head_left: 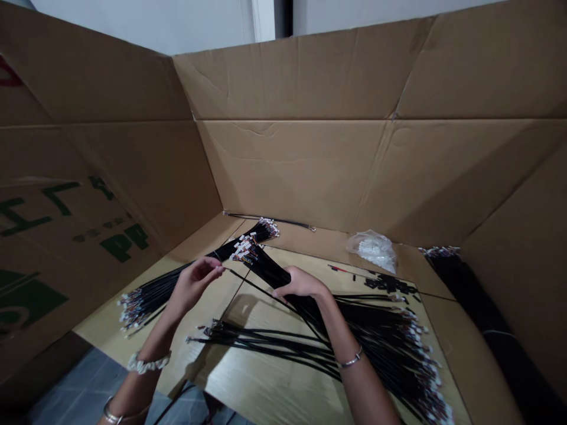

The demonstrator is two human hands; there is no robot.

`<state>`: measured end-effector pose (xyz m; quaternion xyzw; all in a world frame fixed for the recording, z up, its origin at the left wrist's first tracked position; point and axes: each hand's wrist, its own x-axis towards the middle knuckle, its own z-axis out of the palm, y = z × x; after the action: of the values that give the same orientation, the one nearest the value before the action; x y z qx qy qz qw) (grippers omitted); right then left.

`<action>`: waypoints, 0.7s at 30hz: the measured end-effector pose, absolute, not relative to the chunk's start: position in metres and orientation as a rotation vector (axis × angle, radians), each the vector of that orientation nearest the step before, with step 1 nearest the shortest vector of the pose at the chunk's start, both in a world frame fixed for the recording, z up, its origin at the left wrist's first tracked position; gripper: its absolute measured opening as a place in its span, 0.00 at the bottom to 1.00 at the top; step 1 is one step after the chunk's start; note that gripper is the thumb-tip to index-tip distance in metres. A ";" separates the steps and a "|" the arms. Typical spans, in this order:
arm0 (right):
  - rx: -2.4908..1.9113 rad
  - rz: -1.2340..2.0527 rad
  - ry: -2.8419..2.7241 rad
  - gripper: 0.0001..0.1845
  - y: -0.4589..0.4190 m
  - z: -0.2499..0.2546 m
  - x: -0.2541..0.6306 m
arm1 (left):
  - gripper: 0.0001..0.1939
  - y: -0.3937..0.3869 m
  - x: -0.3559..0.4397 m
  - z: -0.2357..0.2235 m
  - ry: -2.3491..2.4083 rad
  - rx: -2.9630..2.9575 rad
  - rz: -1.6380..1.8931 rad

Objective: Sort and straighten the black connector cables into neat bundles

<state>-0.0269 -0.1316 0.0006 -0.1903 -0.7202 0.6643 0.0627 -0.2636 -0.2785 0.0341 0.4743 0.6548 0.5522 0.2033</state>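
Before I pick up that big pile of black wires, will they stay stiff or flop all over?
They will probably flop: the black wires lie in long, loose curves, and they droop past the right hand. Each one looks thin, so it is likely light. The small white connectors crowd together at the ends and might snag on each other.

Pale wood-grain board (pixel 270 389), black cable harnesses (pixel 381 336), loose black pieces (pixel 390 283) — cardboard base (pixel 305 236), bagged white parts (pixel 372 249)
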 end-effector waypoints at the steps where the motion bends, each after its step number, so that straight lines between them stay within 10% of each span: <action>1: -0.592 1.998 -2.173 0.09 -0.132 0.001 -0.027 | 0.21 -0.275 -0.260 0.039 1.799 1.299 1.587; 21: -0.682 1.915 -2.201 0.15 -0.131 0.006 -0.027 | 0.19 -0.253 -0.242 0.055 1.667 1.153 1.755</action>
<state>-0.0266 -0.1310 0.0059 -0.2272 -0.7328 0.6374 0.0725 -0.2416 -0.2530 0.0553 0.4185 0.6054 0.6373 0.2283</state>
